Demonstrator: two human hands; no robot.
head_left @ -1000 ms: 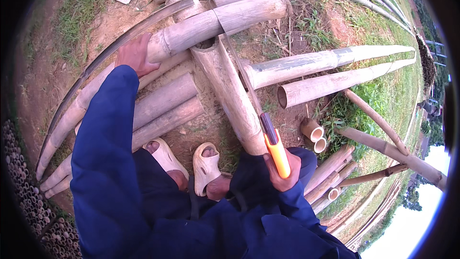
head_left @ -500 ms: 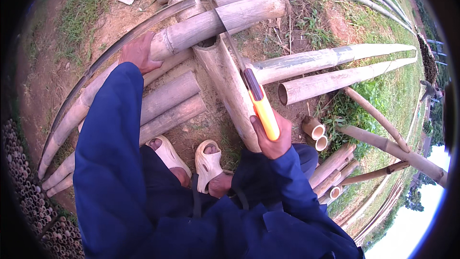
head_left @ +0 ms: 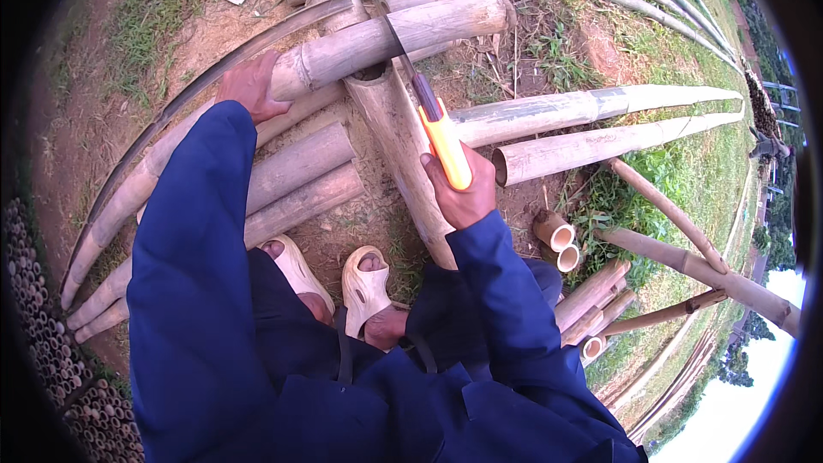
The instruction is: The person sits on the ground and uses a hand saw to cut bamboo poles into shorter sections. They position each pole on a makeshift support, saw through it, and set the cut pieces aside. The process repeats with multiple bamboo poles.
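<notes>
A thick, pale bamboo pole (head_left: pixel 343 53) lies slantwise in front of me, resting across other bamboo. My left hand (head_left: pixel 250 90) is wrapped over it at its left part, thumb toward me. In my right hand (head_left: pixel 467 193) is the orange and yellow handle of a handsaw (head_left: pixel 444 147), fingers closed round it. The saw's long dark blade crosses the pole near its right part, pointing away from me. Whether the teeth are sunk into the pole is hard to see. Below the blade, a hollow bamboo piece (head_left: pixel 396 137) slopes toward my legs, its open end under the pole.
Two cut bamboo lengths (head_left: pixel 300 167) lie left of my sandals (head_left: pixel 366 291). Longer poles (head_left: pixel 557 150) stretch to the right. Short bamboo rings (head_left: pixel 555 236) and a small stack (head_left: pixel 591 300) sit at my right. A bamboo frame (head_left: pixel 686 253) stands beyond, and many cut ends (head_left: pixel 43 326) are piled far left.
My right hand has pushed the saw forward and slightly left, so its handle is closer to the pole. My left hand keeps its hold on the pole.
</notes>
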